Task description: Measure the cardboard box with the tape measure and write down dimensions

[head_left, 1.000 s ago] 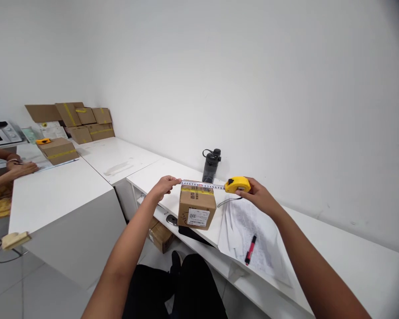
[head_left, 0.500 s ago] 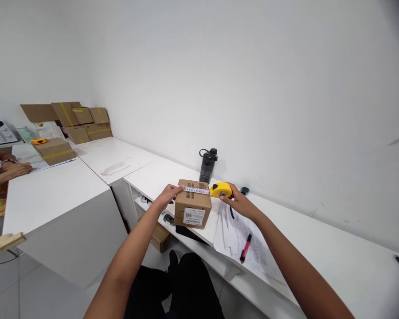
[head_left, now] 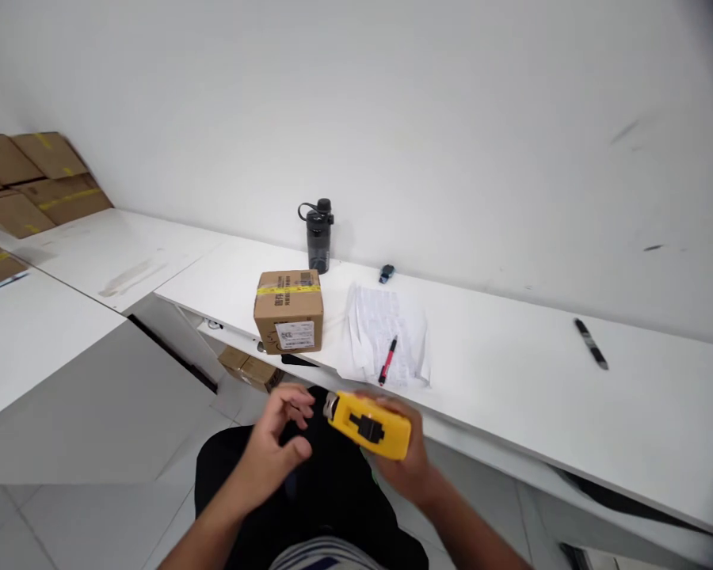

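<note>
Yellow tape measure (head_left: 371, 427) gripped in the right hand (head_left: 413, 455) over the lap, blade reeled in to its metal hook (head_left: 330, 405). Left hand (head_left: 273, 451) beside it, fingers apart, holding nothing. Judged: no reading under way; whether one is recorded, cannot tell. Pen (head_left: 387, 361) lies unused on marked sheets (head_left: 362, 324). Left of these on the counter (head_left: 499, 348), carton (head_left: 289, 313), taped shut: dark Chinese characters on top, white label (head_left: 295, 335) in front; brand illegible.

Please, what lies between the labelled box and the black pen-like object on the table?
In the head view, white papers lie between them, a red pen on top, with a small dark object behind.
</note>
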A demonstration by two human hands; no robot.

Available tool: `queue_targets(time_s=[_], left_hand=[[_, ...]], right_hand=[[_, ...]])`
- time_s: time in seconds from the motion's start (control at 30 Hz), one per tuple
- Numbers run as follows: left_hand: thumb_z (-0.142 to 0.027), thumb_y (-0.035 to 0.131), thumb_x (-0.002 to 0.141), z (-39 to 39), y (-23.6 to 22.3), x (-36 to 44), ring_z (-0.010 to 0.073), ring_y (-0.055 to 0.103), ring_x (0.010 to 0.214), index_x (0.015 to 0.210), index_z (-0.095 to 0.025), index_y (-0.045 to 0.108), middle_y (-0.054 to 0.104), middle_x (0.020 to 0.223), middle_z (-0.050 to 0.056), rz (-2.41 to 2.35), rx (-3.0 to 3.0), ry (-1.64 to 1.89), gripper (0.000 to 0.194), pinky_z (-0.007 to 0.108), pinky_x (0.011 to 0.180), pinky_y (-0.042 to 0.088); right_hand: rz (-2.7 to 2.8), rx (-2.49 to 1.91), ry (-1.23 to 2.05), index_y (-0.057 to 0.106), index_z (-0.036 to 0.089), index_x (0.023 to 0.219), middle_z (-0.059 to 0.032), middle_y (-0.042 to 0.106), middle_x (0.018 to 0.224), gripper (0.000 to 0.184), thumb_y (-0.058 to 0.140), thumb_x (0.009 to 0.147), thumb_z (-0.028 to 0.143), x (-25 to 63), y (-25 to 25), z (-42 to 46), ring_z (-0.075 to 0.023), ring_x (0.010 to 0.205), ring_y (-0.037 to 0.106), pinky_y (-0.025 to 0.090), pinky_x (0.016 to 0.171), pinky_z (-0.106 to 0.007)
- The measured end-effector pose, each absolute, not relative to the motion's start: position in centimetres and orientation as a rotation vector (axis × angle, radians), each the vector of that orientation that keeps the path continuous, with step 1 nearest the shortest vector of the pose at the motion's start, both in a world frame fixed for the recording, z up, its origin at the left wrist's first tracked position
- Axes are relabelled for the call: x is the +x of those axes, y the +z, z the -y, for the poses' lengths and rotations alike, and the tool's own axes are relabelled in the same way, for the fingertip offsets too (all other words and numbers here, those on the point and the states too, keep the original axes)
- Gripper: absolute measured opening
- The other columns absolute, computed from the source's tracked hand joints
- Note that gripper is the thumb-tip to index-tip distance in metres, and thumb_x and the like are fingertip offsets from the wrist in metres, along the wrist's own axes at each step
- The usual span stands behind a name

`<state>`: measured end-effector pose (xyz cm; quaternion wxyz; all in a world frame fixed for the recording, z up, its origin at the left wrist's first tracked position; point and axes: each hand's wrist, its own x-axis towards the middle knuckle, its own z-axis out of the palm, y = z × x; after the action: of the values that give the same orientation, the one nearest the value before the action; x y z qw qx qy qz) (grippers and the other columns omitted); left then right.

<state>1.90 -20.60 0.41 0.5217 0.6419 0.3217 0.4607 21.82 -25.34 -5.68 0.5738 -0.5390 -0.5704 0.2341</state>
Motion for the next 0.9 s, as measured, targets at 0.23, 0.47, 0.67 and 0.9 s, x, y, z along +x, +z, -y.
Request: queue_targets(time_s=[0.23,0.47,0.67,0.9], left_hand=[[-0.079,0.046,0.073,21.1,-5.9,6.7,0.0278,0.063,0.093,0.111,-0.018,0.064,0.065,0.104,0.013,-0.811,1.364,0.783,0.074,0.039,0.080,0.052],[-0.062,0.070,0.066,20.0,-7.3,11.3,0.0312,0.054,0.114,0.090,-0.023,0.070,0.066,0.117,0.010,-0.743,2.258,0.602,0.046,0.047,0.102,0.038],[-0.062,0.064,0.074,20.9,-12.6,19.1,0.0358,0.024,0.141,0.092,-0.022,0.070,0.032,0.153,0.007,-0.537,2.784,0.607,0.045,0.055,0.115,0.009],[-0.060,0.066,0.073,19.7,-15.3,21.7,0.0341,0.030,0.138,0.090,-0.021,0.070,0.035,0.152,0.006,-0.682,2.943,0.703,0.043,0.052,0.116,0.010]], right_hand=[[1.722,-1.260,0.887,0.045,0.024,0.133,-0.0066,0.068,0.109,0.052,0.060,0.085,0.039,22.9,-7.6,28.2,-0.0219,0.093,0.066,0.054,0.079,-0.035],[2.165,-1.825,-0.091,0.055,0.014,0.126,-0.0172,0.061,0.117,0.046,0.032,0.088,0.001,35.0,-4.9,18.6,-0.0263,0.094,0.062,0.047,0.074,-0.038],[2.834,-1.506,-0.236,0.060,0.013,0.111,-0.0139,0.064,0.103,0.036,0.037,0.087,0.000,37.4,-4.8,12.8,-0.0254,0.089,0.060,0.041,0.074,-0.036],[1.796,-1.448,0.713,0.053,0.020,0.100,-0.0021,0.062,0.080,0.018,0.043,0.094,0.033,39.0,-6.6,16.4,-0.0164,0.067,0.057,0.045,0.064,-0.030]])
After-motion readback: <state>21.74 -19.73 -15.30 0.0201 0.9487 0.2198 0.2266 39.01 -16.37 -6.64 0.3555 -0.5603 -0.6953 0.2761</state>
